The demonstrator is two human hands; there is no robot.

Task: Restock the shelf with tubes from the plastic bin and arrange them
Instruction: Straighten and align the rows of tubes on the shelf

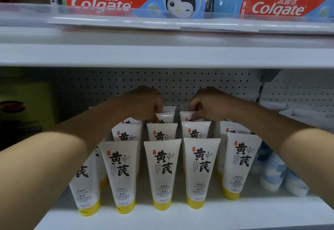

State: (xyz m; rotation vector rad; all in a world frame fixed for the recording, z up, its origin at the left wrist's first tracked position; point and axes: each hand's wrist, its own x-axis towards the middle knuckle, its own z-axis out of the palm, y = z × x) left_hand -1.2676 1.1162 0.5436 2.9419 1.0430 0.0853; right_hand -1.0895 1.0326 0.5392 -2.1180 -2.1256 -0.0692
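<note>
Centrally, both hands are reaching deep into the lower shelf [162,217], each with fingers curled, pinching the flat crimped top of a tube in the back rows. The left hand [144,103] is gripping the rear tube of the middle-left column [165,116]; the right hand [206,103] is gripping the rear tube of the middle-right column [186,115]. The two hands are sitting close together, just in front of the white pegboard back wall [126,81].

Nearer the viewer than the hands, white tubes with yellow caps [162,172] are standing cap-down in several columns, each bearing two large black Chinese characters, a small red seal and, lower down, the line "LAO LI SHI". The remaining small print is too fine to read. One front tube is showing only partly beneath the left forearm.

Above the hands, the upper shelf [162,54] is carrying red "Colgate" boxes [101,1] with Chinese characters over the name, and between them a blue pack showing a cartoon penguin [180,0]. Right of the right hand, blue-and-white packs [276,172] are lying blurred on the lower shelf. Left of the left hand, a green container [23,106] is appearing out of focus.
</note>
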